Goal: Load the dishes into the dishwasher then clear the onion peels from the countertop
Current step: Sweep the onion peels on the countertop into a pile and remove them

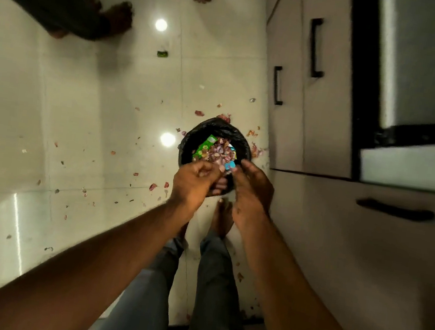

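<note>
Onion peels (217, 150) sit heaped in a small round bin lined with a black bag (215, 132), on the floor just beside the cabinet base; a green wrapper (205, 146) and a blue scrap (229, 164) lie mixed in the heap. More peel bits (153, 186) scattered across the pale tiled floor (91, 119) around the bin, some right against its rim. Both hands over the near edge of the bin, close together. Left hand (194, 184) grip curled, fingers bunched toward the thumb; cannot tell if it holds any peel. Right hand (252, 189) grip loosely cupped, fingers half bent, a small peel or scrap seems at the fingertips but blurred, cannot tell. Person's bare feet below the hands. Cabinet doors with black handles (315, 47) to the right. Another person's bare feet (116, 17) at top left, a small green item (162, 54) on the floor near them.
</note>
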`<action>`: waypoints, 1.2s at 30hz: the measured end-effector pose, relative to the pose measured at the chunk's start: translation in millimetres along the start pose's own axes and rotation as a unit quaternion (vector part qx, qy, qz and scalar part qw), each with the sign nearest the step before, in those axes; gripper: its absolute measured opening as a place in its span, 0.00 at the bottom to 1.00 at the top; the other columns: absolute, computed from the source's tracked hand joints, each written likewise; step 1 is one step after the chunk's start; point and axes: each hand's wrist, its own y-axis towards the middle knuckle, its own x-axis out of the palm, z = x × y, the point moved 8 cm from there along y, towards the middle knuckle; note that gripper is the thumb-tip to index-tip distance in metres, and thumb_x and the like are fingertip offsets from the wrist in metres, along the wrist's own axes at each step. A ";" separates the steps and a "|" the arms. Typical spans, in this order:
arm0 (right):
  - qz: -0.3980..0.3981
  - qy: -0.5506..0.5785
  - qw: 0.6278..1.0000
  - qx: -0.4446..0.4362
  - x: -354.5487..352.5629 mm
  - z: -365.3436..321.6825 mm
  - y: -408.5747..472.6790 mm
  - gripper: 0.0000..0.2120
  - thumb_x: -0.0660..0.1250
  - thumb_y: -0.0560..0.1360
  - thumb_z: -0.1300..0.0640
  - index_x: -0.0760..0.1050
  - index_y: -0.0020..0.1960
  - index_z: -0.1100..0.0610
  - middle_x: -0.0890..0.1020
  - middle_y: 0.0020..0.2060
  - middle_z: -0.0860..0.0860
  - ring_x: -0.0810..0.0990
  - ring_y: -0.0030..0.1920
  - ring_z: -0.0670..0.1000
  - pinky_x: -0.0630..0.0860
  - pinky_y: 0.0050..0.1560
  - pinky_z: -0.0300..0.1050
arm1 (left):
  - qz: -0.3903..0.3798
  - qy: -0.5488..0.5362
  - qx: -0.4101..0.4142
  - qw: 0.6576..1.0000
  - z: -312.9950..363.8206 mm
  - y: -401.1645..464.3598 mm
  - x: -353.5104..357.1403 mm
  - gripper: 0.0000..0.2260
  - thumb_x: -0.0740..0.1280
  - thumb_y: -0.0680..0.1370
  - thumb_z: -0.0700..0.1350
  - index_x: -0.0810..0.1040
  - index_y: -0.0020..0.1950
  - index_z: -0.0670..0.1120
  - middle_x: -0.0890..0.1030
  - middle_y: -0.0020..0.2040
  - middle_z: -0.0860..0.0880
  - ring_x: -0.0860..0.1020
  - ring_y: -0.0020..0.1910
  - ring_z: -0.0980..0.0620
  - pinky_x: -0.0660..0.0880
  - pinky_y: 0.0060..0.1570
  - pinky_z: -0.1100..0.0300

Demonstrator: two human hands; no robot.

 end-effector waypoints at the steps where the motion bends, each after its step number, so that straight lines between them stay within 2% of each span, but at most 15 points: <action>1: 0.002 0.023 1.000 0.018 -5.7 -8.0 -16.5 0.10 0.75 0.75 0.65 0.86 0.48 0.50 0.88 0.51 0.55 0.88 0.48 0.53 0.82 0.40 0.43 | -0.010 0.011 0.013 1.000 13.0 -14.6 1.5 0.08 0.72 0.81 0.45 0.84 0.54 0.41 0.87 0.42 0.43 0.87 0.40 0.47 0.85 0.41 0.55; 4: -0.009 0.130 0.991 0.035 -30.6 -31.4 -71.4 0.06 0.73 0.78 0.65 0.85 0.53 0.59 0.87 0.50 0.59 0.87 0.48 0.56 0.83 0.42 0.45 | -0.046 0.078 0.059 0.994 47.1 -65.4 17.9 0.07 0.70 0.83 0.45 0.85 0.53 0.43 0.87 0.42 0.44 0.86 0.37 0.53 0.82 0.36 0.62; 7: 0.014 0.221 0.975 0.007 -77.4 -57.6 -120.7 0.08 0.68 0.79 0.69 0.84 0.55 0.63 0.87 0.46 0.60 0.86 0.46 0.55 0.83 0.45 0.42 | -0.123 0.142 0.094 0.978 69.0 -118.0 56.0 0.07 0.68 0.84 0.48 0.85 0.55 0.47 0.87 0.47 0.49 0.87 0.45 0.52 0.85 0.44 0.54; 9: 0.039 0.266 0.963 -0.012 -110.3 -71.4 -148.2 0.08 0.66 0.80 0.70 0.83 0.54 0.63 0.87 0.45 0.59 0.87 0.46 0.55 0.83 0.45 0.42 | -0.170 0.184 0.116 0.961 74.4 -150.8 81.1 0.09 0.67 0.84 0.50 0.84 0.55 0.47 0.87 0.46 0.49 0.86 0.45 0.53 0.86 0.46 0.51; 12: 0.108 0.325 0.938 -0.060 -183.1 -81.1 -196.6 0.08 0.66 0.81 0.69 0.84 0.53 0.61 0.87 0.45 0.58 0.87 0.47 0.55 0.83 0.46 0.43 | -0.251 0.246 0.169 0.921 78.7 -217.8 133.6 0.10 0.67 0.84 0.50 0.84 0.54 0.46 0.87 0.45 0.48 0.86 0.42 0.55 0.85 0.45 0.53; 15: 0.143 0.356 0.916 -0.115 -251.9 -83.4 -245.4 0.08 0.65 0.82 0.66 0.83 0.56 0.61 0.87 0.47 0.59 0.86 0.48 0.54 0.82 0.46 0.43 | -0.317 0.294 0.232 0.871 69.7 -284.4 188.1 0.12 0.65 0.85 0.51 0.81 0.49 0.45 0.86 0.42 0.46 0.83 0.35 0.60 0.82 0.37 0.62; 18: 0.197 0.369 0.891 -0.177 -328.0 -75.9 -305.0 0.10 0.63 0.83 0.66 0.81 0.60 0.62 0.87 0.51 0.60 0.86 0.51 0.54 0.81 0.50 0.43 | -0.401 0.351 0.282 0.798 42.9 -356.2 240.0 0.19 0.61 0.82 0.62 0.79 0.46 0.49 0.85 0.40 0.49 0.84 0.41 0.50 0.82 0.42 0.47; 20: 0.243 0.407 0.856 -0.208 -377.7 -57.2 -343.7 0.10 0.63 0.83 0.67 0.80 0.61 0.64 0.86 0.53 0.62 0.86 0.52 0.55 0.82 0.51 0.43 | -0.468 0.380 0.296 0.741 14.7 -398.9 273.1 0.21 0.60 0.79 0.68 0.78 0.46 0.51 0.84 0.39 0.50 0.84 0.42 0.47 0.82 0.43 0.44; 22: 0.298 0.444 0.814 -0.228 -425.9 -29.2 -379.5 0.10 0.64 0.82 0.67 0.81 0.60 0.66 0.85 0.54 0.64 0.85 0.53 0.57 0.82 0.54 0.46 | -0.531 0.409 0.337 0.661 -8.0 -454.1 303.1 0.19 0.62 0.80 0.65 0.79 0.46 0.50 0.83 0.38 0.50 0.83 0.39 0.51 0.82 0.43 0.50; 25: 0.388 0.481 0.752 -0.229 -486.8 15.7 -420.9 0.09 0.64 0.82 0.67 0.81 0.59 0.65 0.86 0.55 0.63 0.84 0.58 0.59 0.82 0.57 0.48 | -0.598 0.433 0.396 0.545 -44.9 -519.9 337.6 0.08 0.68 0.82 0.51 0.81 0.48 0.50 0.83 0.39 0.55 0.80 0.39 0.58 0.74 0.42 0.66; 27: 0.442 0.487 0.718 -0.228 -522.5 45.6 -442.2 0.09 0.64 0.82 0.67 0.82 0.57 0.64 0.86 0.53 0.60 0.84 0.60 0.60 0.83 0.57 0.47 | -0.614 0.443 0.445 0.478 -70.2 -550.9 356.9 0.03 0.67 0.82 0.48 0.80 0.51 0.51 0.82 0.45 0.55 0.79 0.45 0.58 0.73 0.47 0.66; 29: 0.492 0.429 0.725 -0.221 -549.8 66.4 -457.1 0.10 0.64 0.82 0.68 0.83 0.57 0.61 0.87 0.53 0.58 0.84 0.61 0.60 0.82 0.59 0.48 | -0.608 0.445 0.503 0.423 -89.7 -565.5 375.3 0.06 0.66 0.80 0.46 0.80 0.56 0.50 0.80 0.52 0.54 0.77 0.52 0.54 0.72 0.56 0.62; 32: 0.558 0.168 0.785 -0.210 -582.3 77.0 -469.9 0.14 0.66 0.82 0.65 0.85 0.60 0.50 0.86 0.57 0.47 0.83 0.62 0.50 0.78 0.66 0.48 | -0.591 0.434 0.562 0.383 -109.6 -578.6 412.9 0.08 0.64 0.80 0.45 0.78 0.58 0.50 0.79 0.54 0.52 0.77 0.54 0.50 0.73 0.61 0.54; 34: 0.526 -0.048 0.822 -0.214 -583.1 70.5 -457.7 0.16 0.65 0.83 0.57 0.80 0.69 0.46 0.78 0.71 0.42 0.73 0.73 0.44 0.65 0.76 0.43 | -0.567 0.438 0.589 0.372 -111.2 -581.5 439.8 0.05 0.62 0.82 0.49 0.77 0.54 0.52 0.79 0.50 0.52 0.80 0.49 0.48 0.78 0.53 0.47; 36: 0.480 -0.271 0.811 -0.196 -578.9 72.5 -435.8 0.22 0.59 0.85 0.48 0.69 0.79 0.45 0.64 0.80 0.45 0.60 0.81 0.46 0.49 0.81 0.42 | -0.510 0.460 0.633 0.357 -110.9 -589.3 463.2 0.07 0.62 0.82 0.55 0.74 0.50 0.53 0.79 0.45 0.52 0.82 0.43 0.46 0.80 0.40 0.47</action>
